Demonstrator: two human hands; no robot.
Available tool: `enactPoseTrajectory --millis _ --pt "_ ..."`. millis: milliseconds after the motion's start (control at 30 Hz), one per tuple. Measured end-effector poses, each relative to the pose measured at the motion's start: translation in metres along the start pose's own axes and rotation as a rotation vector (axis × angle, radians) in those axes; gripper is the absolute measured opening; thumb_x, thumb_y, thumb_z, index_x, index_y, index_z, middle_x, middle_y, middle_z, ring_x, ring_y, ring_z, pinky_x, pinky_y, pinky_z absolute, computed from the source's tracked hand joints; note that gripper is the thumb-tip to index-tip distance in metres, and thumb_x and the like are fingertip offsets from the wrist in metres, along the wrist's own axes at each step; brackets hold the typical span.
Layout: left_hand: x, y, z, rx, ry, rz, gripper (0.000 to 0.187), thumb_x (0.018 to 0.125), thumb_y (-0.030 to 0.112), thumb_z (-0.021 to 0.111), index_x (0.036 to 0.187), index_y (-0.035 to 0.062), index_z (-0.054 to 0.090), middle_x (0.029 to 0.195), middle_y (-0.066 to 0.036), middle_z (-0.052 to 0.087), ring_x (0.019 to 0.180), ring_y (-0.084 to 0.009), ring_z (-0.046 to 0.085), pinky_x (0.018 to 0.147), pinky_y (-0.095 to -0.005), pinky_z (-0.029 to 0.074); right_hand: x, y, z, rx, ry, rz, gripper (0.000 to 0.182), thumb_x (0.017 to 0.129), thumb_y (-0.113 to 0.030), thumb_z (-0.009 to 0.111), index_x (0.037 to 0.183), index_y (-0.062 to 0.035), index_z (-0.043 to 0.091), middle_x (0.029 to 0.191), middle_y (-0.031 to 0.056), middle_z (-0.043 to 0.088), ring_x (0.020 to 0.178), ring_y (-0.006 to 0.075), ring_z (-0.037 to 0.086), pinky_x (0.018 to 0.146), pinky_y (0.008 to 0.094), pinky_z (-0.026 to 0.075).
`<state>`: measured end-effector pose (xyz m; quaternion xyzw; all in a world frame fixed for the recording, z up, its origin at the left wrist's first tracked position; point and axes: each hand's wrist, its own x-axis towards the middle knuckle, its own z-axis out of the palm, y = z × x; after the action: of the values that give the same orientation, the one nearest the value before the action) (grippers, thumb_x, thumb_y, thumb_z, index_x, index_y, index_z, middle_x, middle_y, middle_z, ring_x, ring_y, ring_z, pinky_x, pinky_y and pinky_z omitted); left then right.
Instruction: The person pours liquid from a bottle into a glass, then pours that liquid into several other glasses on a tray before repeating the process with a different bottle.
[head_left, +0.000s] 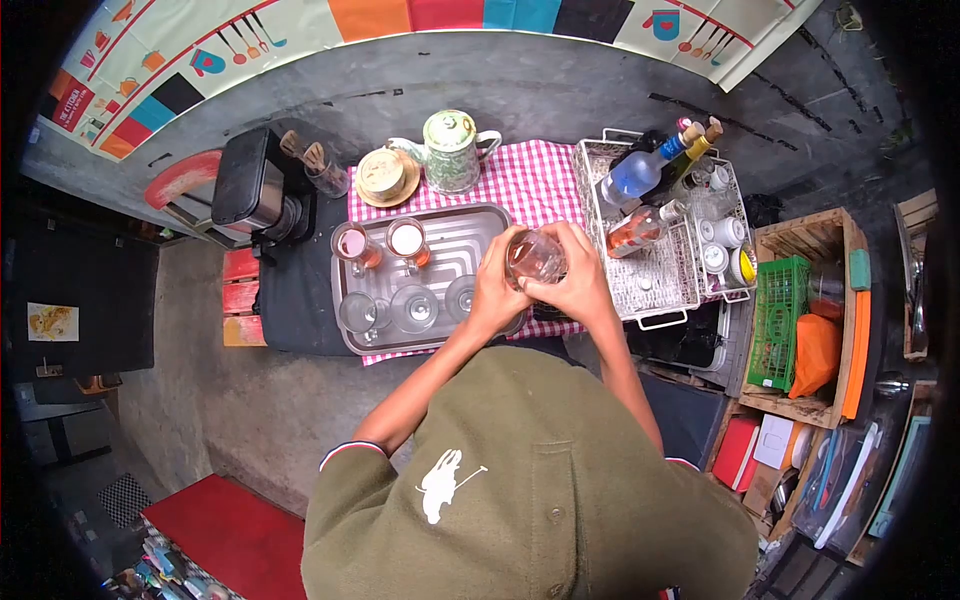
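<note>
My left hand (495,289) and my right hand (580,280) are both wrapped round one clear glass (536,256), seen from above. They hold it over the right edge of a grey-brown serving tray (343,283). At the back of the tray stand two glass mugs of reddish drink, a left one (356,247) and a right one (408,240). Nearer to me are clear glass cups: one at the left (360,313), one in the middle (414,309) and one (461,297) close beside my left wrist.
Behind the tray, a green-patterned teapot (452,150) and a lidded cup (383,176) stand on a pink checked cloth (540,175). White wire baskets (655,288) with bottles (633,178) sit at right, beside a wooden crate (800,235). A black coffee maker (250,185) stands at left.
</note>
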<state>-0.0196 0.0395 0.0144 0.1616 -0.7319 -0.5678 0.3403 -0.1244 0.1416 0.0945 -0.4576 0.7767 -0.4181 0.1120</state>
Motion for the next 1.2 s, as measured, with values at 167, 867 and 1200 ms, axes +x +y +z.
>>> enactPoseTrajectory --millis 167,867,1200 --pt "-0.0013 -0.0012 0.0002 0.002 -0.007 0.004 0.077 0.069 0.011 0.08 0.137 -0.0002 0.047 0.127 -0.02 0.058 0.117 -0.0343 0.06 0.099 -0.0417 0.05 -0.0004 0.0012 0.0002 -0.007 0.001 -0.004 0.058 0.061 -0.024 0.083 0.11 -0.0042 0.058 0.099 0.0137 0.058 0.096 0.0337 0.061 0.086 0.0438 0.049" --pt "-0.0005 -0.0044 0.005 0.007 0.015 0.001 0.077 0.067 0.009 0.079 0.137 0.0015 0.048 0.127 -0.019 0.058 0.117 -0.0334 0.061 0.099 -0.0414 0.05 0.002 0.0041 -0.0023 0.017 -0.018 0.002 0.057 0.06 -0.024 0.082 0.108 -0.0029 0.057 0.1 0.0148 0.058 0.095 0.035 0.061 0.085 0.0442 0.05" --pt "0.0002 -0.0034 0.0058 -0.021 0.016 -0.019 0.079 0.067 0.01 0.081 0.137 0.0009 0.047 0.128 -0.019 0.057 0.117 -0.0324 0.06 0.098 -0.0406 0.05 0.0053 0.0021 -0.0056 -0.035 -0.059 0.042 0.06 0.059 -0.027 0.084 0.107 -0.0038 0.056 0.099 0.0155 0.058 0.095 0.0375 0.061 0.082 0.0465 0.051"
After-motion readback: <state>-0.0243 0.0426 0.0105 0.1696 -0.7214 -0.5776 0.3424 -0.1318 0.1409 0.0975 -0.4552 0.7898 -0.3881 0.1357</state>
